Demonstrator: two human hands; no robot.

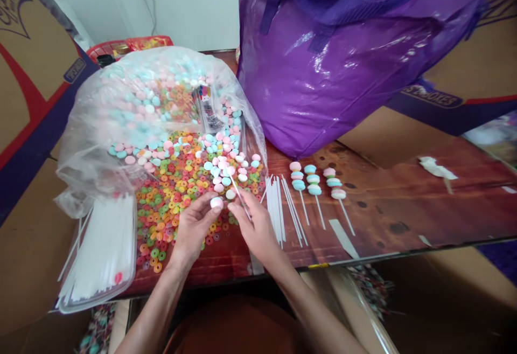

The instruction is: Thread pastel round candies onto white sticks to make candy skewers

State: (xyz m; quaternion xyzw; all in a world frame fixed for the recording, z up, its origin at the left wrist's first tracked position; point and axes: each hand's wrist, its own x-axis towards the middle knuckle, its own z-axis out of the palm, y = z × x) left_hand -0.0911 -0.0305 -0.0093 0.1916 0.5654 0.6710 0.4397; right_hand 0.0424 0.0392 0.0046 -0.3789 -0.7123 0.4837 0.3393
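My left hand pinches a small pale pink round candy between thumb and fingers. My right hand grips a thin white stick that points up and left towards that candy. Both hands hover over a spread of coloured ring candies and pastel disc candies spilling from a large clear plastic bag. Three finished skewers, each with stacked pastel candies, lie on the table to the right. Loose white sticks lie beside my right hand.
A big purple shopping bag stands at the back of the brown table. A clear pack of white sticks lies at the left front edge. Cardboard boxes flank both sides. A crumpled wrapper lies far right.
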